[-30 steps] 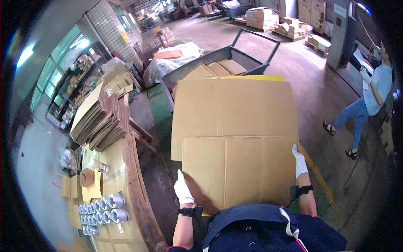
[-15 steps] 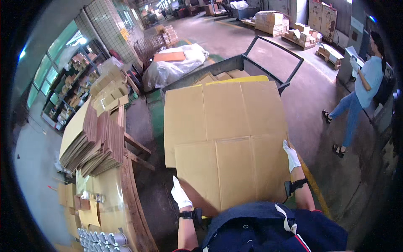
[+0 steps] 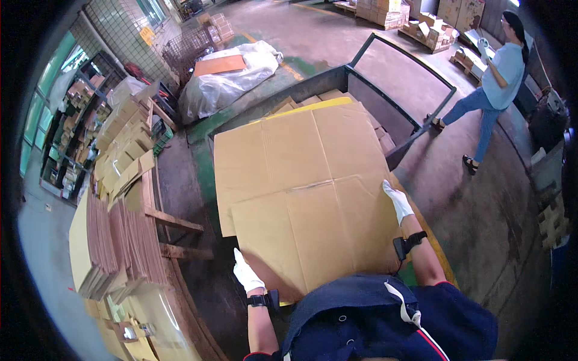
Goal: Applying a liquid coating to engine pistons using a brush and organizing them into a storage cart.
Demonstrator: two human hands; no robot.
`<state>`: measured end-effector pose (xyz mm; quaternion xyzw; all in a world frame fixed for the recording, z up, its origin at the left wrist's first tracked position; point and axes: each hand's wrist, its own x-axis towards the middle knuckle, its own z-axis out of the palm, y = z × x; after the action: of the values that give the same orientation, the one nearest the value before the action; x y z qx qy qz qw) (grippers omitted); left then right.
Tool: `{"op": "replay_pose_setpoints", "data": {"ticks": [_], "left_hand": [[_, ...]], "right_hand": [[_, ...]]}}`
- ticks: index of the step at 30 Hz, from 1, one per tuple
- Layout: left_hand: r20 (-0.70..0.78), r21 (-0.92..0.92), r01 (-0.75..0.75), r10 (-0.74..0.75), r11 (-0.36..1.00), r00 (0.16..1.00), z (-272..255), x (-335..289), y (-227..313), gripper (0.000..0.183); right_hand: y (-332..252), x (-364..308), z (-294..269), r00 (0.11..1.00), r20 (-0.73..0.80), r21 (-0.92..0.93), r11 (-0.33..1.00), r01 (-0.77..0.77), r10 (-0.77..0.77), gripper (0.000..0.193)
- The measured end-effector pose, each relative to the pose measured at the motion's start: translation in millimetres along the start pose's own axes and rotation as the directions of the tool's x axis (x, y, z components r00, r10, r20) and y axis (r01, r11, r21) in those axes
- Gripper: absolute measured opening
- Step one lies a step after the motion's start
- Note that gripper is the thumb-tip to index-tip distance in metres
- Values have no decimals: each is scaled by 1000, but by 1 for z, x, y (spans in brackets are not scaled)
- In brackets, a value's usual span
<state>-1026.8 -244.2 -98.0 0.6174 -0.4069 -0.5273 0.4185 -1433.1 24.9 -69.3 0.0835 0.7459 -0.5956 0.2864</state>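
Large flat cardboard sheets lie in front of my body, creased and brown. The nearer one overlaps a second cardboard sheet that reaches farther out. My left hand, in a white glove, grips the near sheet's left edge. On the opposite edge is my right hand, gloved too, its fingers along the side and partly hidden beneath. A yellow edge peeks out under the far sheet. Beyond stands a dark cart with a tubular handle, holding cardboard boxes.
At left, a stack of cardboard sheets leans on a wooden-edged bench. A plastic-wrapped pile stands beyond the cart's left side. A person walks at right. Loaded pallets line the far right.
My view has turned, and the cart now appears nearer. The sheets, still between my hands, sit farther left and tilted. The person at right has moved farther away.
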Motion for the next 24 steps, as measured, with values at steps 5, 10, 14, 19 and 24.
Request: {"op": "replay_pose_setpoints", "data": {"ticks": [5,10,14,19,24], "left_hand": [[36,-99,-3,6,995,999,102,58,39,52],[54,299,-116,105,947,993,162,156,39,50],[306,388,-355,244,851,920,222,129,39,39],[584,628,-476,31,616,811,185,93,-17,39],[640,729,-371,-382,575,666,199,76,-50,53]], "right_hand": [[-44,152,67,960,240,174,980,102,-142,66],[-138,217,161,951,142,-223,927,301,-275,64],[-99,260,162,960,208,-203,951,232,-190,49],[-12,217,135,859,474,-346,938,-20,194,30],[44,235,83,636,631,11,815,-579,444,24]]}}
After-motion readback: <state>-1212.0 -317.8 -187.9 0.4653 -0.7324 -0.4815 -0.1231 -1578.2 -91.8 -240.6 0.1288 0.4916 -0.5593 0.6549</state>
